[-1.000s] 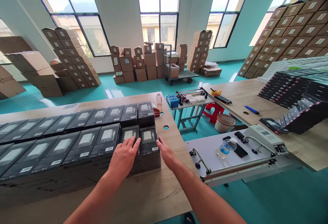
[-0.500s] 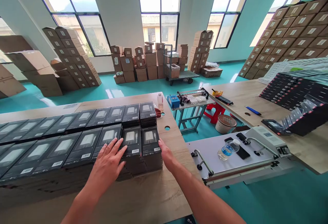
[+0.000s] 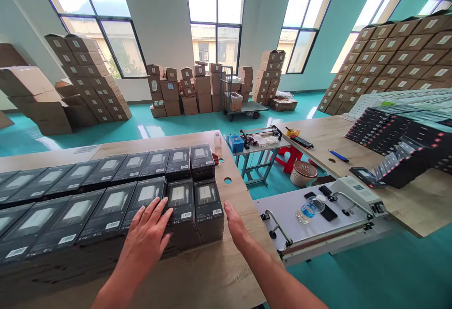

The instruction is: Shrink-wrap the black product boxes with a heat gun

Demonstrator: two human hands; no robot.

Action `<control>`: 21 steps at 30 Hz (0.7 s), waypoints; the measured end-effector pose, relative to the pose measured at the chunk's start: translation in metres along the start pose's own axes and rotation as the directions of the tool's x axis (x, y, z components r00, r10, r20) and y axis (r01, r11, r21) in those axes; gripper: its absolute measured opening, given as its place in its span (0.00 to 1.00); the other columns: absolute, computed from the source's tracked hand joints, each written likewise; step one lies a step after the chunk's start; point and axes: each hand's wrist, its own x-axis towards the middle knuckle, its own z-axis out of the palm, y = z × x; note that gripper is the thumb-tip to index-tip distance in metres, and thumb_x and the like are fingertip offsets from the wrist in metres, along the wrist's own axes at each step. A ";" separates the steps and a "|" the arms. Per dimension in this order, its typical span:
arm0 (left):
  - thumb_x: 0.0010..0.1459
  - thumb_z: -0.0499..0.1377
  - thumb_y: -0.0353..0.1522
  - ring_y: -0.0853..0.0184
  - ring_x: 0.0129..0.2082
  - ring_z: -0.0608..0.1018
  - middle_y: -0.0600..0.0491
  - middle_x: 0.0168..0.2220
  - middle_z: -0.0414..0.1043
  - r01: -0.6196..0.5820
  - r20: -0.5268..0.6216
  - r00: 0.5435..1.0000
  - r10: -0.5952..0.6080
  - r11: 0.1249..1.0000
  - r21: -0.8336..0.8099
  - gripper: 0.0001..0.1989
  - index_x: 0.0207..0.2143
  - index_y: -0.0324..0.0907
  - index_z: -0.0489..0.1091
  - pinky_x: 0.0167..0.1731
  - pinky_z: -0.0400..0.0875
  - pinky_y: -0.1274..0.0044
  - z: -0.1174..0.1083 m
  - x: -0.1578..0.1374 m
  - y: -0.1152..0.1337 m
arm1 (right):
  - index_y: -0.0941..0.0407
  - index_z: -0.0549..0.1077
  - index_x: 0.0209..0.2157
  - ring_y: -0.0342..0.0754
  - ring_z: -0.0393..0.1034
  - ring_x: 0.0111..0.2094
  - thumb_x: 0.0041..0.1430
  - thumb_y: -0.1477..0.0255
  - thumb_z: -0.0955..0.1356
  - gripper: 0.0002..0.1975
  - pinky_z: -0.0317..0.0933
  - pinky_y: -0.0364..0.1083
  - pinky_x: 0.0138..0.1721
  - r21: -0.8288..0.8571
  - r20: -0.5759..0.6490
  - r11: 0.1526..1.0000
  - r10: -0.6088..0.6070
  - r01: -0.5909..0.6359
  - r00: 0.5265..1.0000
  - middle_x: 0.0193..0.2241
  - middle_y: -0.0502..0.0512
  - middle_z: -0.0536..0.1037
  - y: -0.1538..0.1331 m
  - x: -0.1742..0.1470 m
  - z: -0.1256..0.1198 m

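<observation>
Black rectangular boxes (image 3: 113, 200) call for light, level pressure

Left of the left hand's fingers, the boxes run in two rows of stacks, faces up, each showing a pale adapter. The left hand (image 3: 144, 236) comes next, palm down, its fingers loosely spread over the third stack (image 3: 143, 187) from the near row's right end. They grip nothing; how firmly they press I cannot tell. Spreading the load across the top box, rather than digging at one corner, should keep it from skidding on those beneath.

Just right of those fingers is the second stack (image 3: 180, 205), a white barcode label (image 3: 186, 215) at its lower corner, then the end stack (image 3: 208, 210), between both hands. A seam shows between these two; a push at mid-height would probably move lower and upper boxes together.

Right of the end stack is the right hand (image 3: 236, 224), edge-on, thumb uppermost, fingers partly hidden but seemingly straight and holding nothing, with a thin gap between thumb and box. Used as a flat upright stop, it should square the end better than fingertips alone. The pale wood-grain surface (image 3: 219, 271) ends near the right fingers, so any sideways shove is best kept short.
</observation>
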 end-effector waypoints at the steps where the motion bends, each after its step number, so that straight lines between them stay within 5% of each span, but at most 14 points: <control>1: 0.58 0.55 0.33 0.52 0.64 0.59 0.45 0.65 0.57 -0.003 -0.023 1.000 0.002 1.000 -0.011 0.23 0.56 0.43 0.67 0.61 0.52 0.57 0.000 0.000 0.001 | 0.58 0.63 0.59 0.57 0.55 0.62 0.57 0.47 0.61 0.37 0.52 0.55 0.59 -0.024 -0.017 1.000 0.008 -0.009 1.000 0.59 0.62 0.66 -0.002 -0.003 -0.001; 5: 0.59 0.55 0.34 0.53 0.65 0.57 0.44 0.66 0.54 0.038 -0.118 0.992 -0.045 0.997 -0.061 0.27 0.61 0.42 0.60 0.63 0.47 0.55 -0.003 -0.004 0.006 | 0.57 0.66 0.56 0.52 0.69 0.44 0.53 0.51 0.68 0.35 0.61 0.48 0.45 -0.124 -0.012 0.992 -0.004 0.003 1.000 0.42 0.57 0.76 -0.019 -0.005 -0.001; 9: 0.59 0.56 0.34 0.54 0.64 0.60 0.44 0.64 0.58 0.115 -0.206 0.968 -0.142 0.984 -0.140 0.26 0.61 0.43 0.59 0.64 0.46 0.55 -0.007 -0.018 -0.001 | 0.58 0.77 0.39 0.44 0.64 0.27 0.46 0.55 0.72 0.23 0.59 0.43 0.29 -0.188 0.090 0.982 0.030 -0.012 0.996 0.27 0.50 0.75 -0.038 -0.001 -0.004; 12: 0.59 0.56 0.33 0.54 0.63 0.62 0.45 0.63 0.60 0.144 -0.255 0.949 -0.187 0.973 -0.180 0.28 0.61 0.44 0.58 0.64 0.47 0.54 -0.005 -0.032 -0.014 | 0.58 0.76 0.31 0.40 0.57 0.20 0.48 0.55 0.71 0.19 0.51 0.42 0.21 -0.200 0.134 0.978 0.080 -0.052 0.988 0.20 0.47 0.70 -0.047 -0.004 -0.012; 16: 0.59 0.56 0.31 0.55 0.62 0.63 0.47 0.61 0.63 0.109 -0.276 0.948 -0.156 0.978 -0.180 0.30 0.63 0.46 0.55 0.64 0.48 0.55 0.001 -0.043 -0.032 | 0.57 0.72 0.32 0.39 0.52 0.16 0.54 0.52 0.66 0.21 0.43 0.41 0.17 -0.159 0.121 0.981 0.127 -0.107 0.984 0.16 0.43 0.62 -0.062 -0.016 -0.012; 21: 0.59 0.55 0.30 0.58 0.60 0.66 0.50 0.60 0.66 0.042 -0.212 0.974 -0.076 0.986 -0.159 0.28 0.62 0.47 0.58 0.64 0.48 0.58 0.008 -0.048 -0.046 | 0.57 0.69 0.48 0.41 0.57 0.17 0.56 0.54 0.65 0.24 0.51 0.42 0.18 -0.102 0.148 0.994 0.059 -0.045 0.987 0.22 0.46 0.68 -0.084 -0.031 0.043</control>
